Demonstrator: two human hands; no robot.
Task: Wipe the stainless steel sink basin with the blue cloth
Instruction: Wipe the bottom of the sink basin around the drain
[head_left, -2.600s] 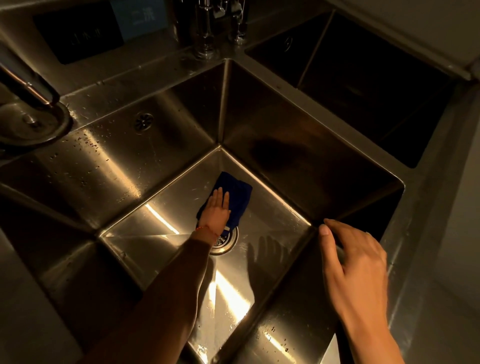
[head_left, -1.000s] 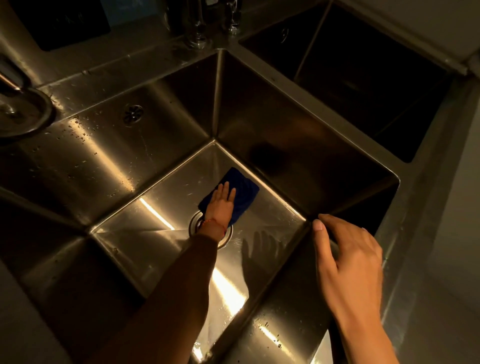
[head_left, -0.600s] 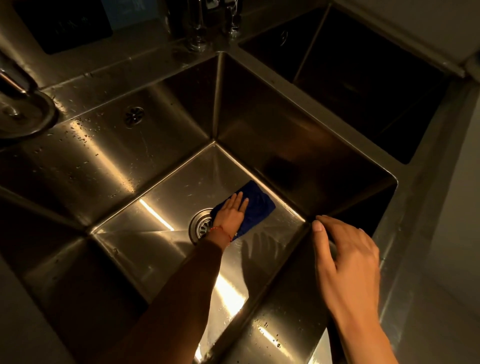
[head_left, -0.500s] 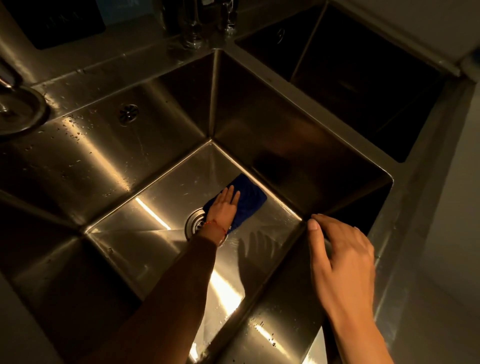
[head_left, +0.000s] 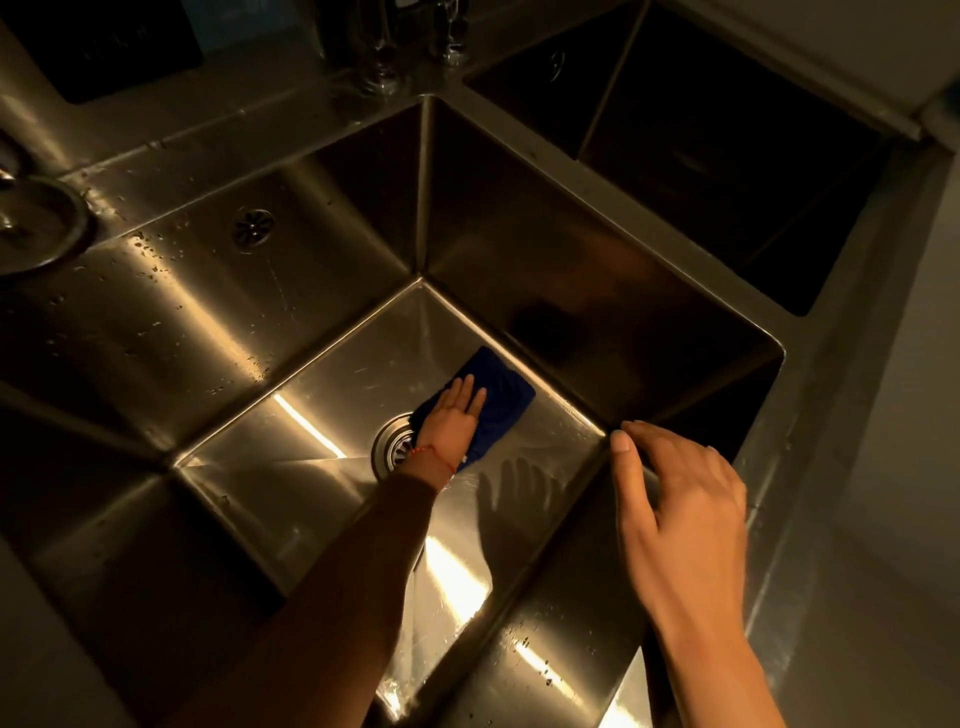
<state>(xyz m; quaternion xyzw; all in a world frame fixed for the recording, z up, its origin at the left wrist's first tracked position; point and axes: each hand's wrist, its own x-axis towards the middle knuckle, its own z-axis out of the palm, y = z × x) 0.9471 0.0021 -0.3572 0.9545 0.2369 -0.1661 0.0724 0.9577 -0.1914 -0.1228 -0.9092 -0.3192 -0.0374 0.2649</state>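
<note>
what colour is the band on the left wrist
Red, a thin string band just behind the left hand; head view.

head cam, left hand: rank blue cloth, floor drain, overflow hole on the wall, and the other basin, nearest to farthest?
From the left hand:
1. blue cloth, directly under the palm and fingers, touching.
2. floor drain, just left of the wrist, partly hidden by it.
3. overflow hole, high on the left wall.
4. second basin, beyond the divider, upper right.
</note>
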